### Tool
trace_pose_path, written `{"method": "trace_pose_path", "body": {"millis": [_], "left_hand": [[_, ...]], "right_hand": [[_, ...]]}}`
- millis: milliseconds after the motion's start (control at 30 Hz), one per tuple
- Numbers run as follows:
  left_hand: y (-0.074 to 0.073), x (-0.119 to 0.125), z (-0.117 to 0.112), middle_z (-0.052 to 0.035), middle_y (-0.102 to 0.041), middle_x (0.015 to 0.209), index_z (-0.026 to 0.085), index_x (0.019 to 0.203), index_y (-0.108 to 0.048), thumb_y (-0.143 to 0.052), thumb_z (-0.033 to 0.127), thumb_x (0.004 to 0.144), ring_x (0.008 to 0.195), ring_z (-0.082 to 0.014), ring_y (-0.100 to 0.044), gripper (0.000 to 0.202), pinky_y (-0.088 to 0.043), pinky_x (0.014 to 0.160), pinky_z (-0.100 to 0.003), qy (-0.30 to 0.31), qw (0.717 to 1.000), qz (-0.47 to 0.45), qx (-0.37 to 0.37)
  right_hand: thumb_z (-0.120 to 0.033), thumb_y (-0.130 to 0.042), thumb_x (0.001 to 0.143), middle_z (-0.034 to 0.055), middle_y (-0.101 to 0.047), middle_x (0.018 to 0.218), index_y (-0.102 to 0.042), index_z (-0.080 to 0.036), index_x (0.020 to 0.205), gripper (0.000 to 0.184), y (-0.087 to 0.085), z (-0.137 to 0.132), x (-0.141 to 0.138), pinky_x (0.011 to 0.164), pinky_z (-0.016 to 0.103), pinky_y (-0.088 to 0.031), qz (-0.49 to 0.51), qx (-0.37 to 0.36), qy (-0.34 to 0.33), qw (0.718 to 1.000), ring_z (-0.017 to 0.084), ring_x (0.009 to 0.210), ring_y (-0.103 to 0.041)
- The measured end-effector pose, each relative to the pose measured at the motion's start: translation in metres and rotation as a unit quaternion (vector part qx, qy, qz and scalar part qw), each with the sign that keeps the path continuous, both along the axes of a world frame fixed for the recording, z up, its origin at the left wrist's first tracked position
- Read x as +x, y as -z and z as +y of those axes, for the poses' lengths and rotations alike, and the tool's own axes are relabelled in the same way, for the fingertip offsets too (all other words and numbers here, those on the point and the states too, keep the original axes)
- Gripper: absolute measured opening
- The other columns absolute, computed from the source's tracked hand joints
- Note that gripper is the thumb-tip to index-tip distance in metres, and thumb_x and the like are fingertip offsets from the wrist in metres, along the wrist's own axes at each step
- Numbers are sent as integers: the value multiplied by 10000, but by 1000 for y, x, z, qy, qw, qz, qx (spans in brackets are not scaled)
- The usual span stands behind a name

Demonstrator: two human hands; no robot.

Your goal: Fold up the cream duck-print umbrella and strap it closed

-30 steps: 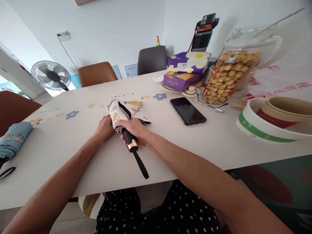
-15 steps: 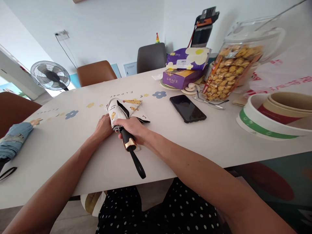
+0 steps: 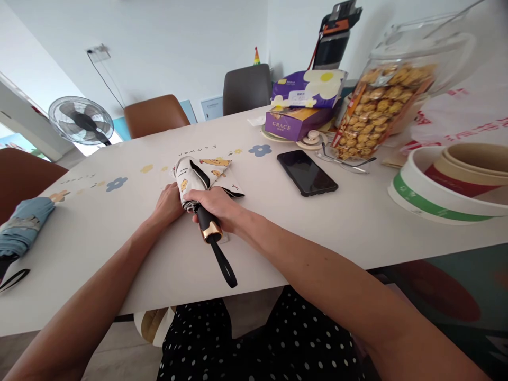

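Observation:
A folded white umbrella [image 3: 191, 179] with yellow cartoon prints lies on the white table [image 3: 119, 248] in front of me. Its black handle [image 3: 206, 225] has a gold ring and a black wrist strap [image 3: 224, 263] trailing toward the near edge. My right hand [image 3: 217, 206] is wrapped round the umbrella where the canopy meets the handle. My left hand [image 3: 169, 203] presses against the canopy's left side, fingers curled on the fabric. Loose canopy folds spread out beyond my hands.
A black phone [image 3: 307, 172] lies to the right. Behind it are a purple box [image 3: 291, 124], a snack jar [image 3: 381, 114] and glasses [image 3: 341, 161]. Stacked paper bowls [image 3: 448, 185] sit far right. A blue folded umbrella [image 3: 19, 230] lies at the left edge. Chairs and a fan [image 3: 81, 120] stand beyond.
Both hands keep hold of the white umbrella in nearly the same place. The view has shifted slightly, with the handle sitting a little higher in the picture.

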State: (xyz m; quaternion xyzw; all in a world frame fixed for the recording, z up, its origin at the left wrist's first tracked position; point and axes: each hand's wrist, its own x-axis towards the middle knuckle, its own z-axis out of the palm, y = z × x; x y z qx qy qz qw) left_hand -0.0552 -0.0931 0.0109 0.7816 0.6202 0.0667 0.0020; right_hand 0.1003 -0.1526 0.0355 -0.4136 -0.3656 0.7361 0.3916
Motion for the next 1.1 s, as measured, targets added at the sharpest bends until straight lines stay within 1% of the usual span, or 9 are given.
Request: {"method": "trace_pose_path", "body": {"millis": [100, 233, 333, 467, 700, 867, 1100], "left_hand": [[1, -1, 1, -98, -577, 1032, 190, 911, -565, -489, 268, 719, 1029, -288, -494, 220, -430, 784, -343, 7, 1000, 6, 0], [3, -2, 2, -100, -581, 1017, 189, 889, -575, -488, 263, 718, 1031, -307, -496, 206, -436, 762, -347, 10, 1000, 6, 7], [2, -2, 2, -99, -586, 1018, 193, 895, -574, -482, 248, 712, 1034, -312, -500, 211, -440, 766, -347, 9, 1000, 3, 9], [1, -1, 1, -110, -583, 1031, 178, 924, -569, -477, 271, 693, 1033, -315, -501, 266, -439, 789, -353, 7, 1000, 7, 3], [3, -4, 3, -123, -584, 1025, 170, 920, -567, -448, 307, 684, 1019, -325, -496, 298, -439, 781, -366, 26, 1000, 4, 12], [1, -2, 2, -136, -584, 1015, 165, 917, -565, -437, 303, 693, 1023, -331, -503, 293, -441, 776, -369, 19, 1000, 4, 11], [-3, 2, -2, -134, -575, 1047, 146, 974, -558, -453, 278, 697, 1016, -316, -519, 324, -445, 794, -361, 2, 1000, 5, 2]], "right_hand": [[-211, -675, 648, 13, -545, 562, -509, -122, 773, 227, -1, -1, 0, 313, 195, -431, 5, 1, 0, 1000, 109, 401, -529], [-194, -664, 669, 5, -529, 540, -495, -123, 788, 218, -5, -3, 1, 299, 197, -418, -2, -9, 9, 1000, 113, 389, -521], [-180, -660, 675, 1, -523, 536, -486, -128, 768, 204, -6, -4, 1, 296, 197, -420, 0, -10, 9, 1000, 113, 389, -520], [-177, -648, 677, 6, -527, 546, -478, -131, 724, 181, -5, -3, 1, 299, 196, -427, 9, -1, 4, 1000, 111, 392, -524], [-177, -657, 656, 17, -534, 560, -474, -131, 701, 194, -5, -4, 1, 287, 191, -409, 4, 3, 5, 1000, 111, 394, -524], [-177, -639, 663, 10, -518, 540, -468, -133, 687, 178, -5, -4, 1, 306, 197, -427, 2, 7, 4, 1000, 115, 392, -529], [-188, -662, 650, 8, -533, 570, -475, -137, 746, 216, -2, -3, -2, 301, 187, -418, -4, 10, 2, 1000, 115, 397, -543]]}}
